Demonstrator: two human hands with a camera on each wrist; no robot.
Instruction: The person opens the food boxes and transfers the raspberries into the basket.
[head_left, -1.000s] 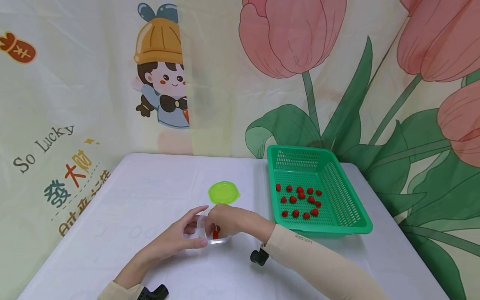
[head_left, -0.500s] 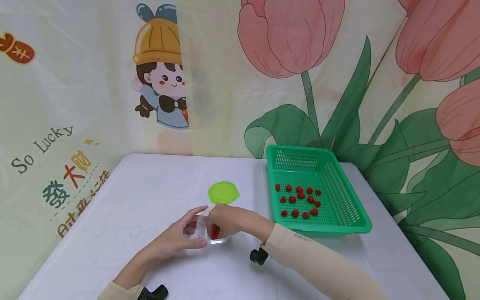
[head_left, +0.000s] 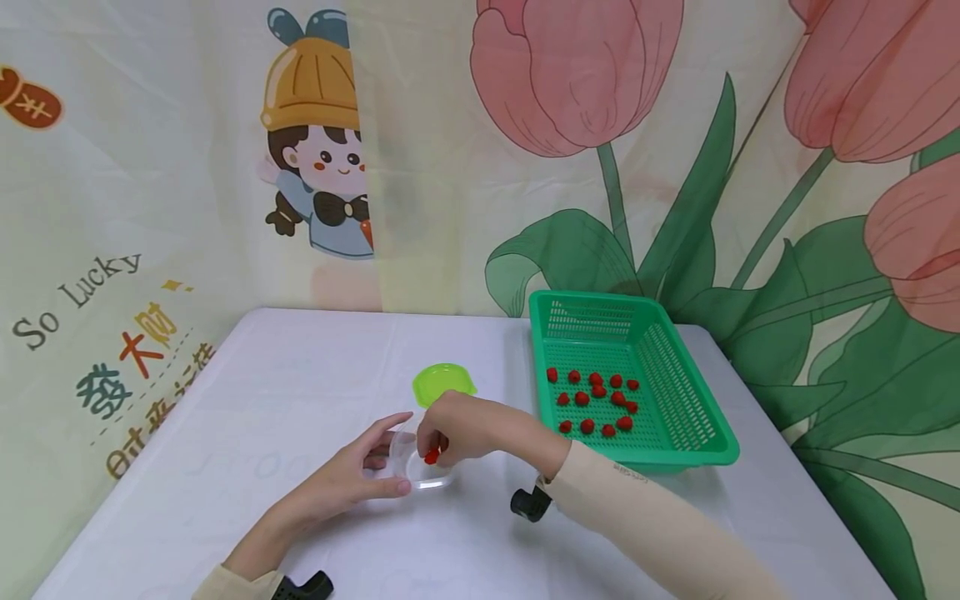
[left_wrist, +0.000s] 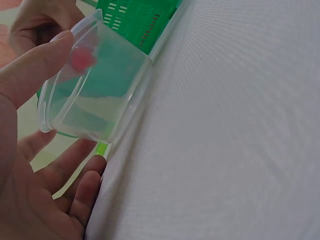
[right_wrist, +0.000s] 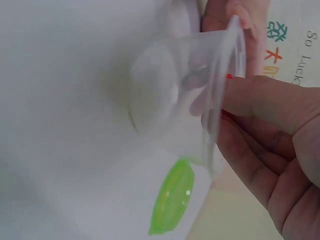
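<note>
A clear plastic tub stands on the white table, with my left hand holding it between thumb and fingers from the left. My right hand pinches a small red berry at the tub's mouth. Through the tub wall, the left wrist view shows that berry as a blurred red spot near the rim. Only slivers of red show between the right thumb and fingers in the right wrist view. No other berry can be made out inside the tub.
Right of the hands, a green perforated basket holds several red berries spread over its floor. A bright green lid lies behind the tub, partly behind the right hand. A printed cloth hangs behind the table.
My right hand has risen from deeper in the tub to its mouth, bringing the red berry up. The left hand and tub stay nearly in place; the view shifts slightly.
</note>
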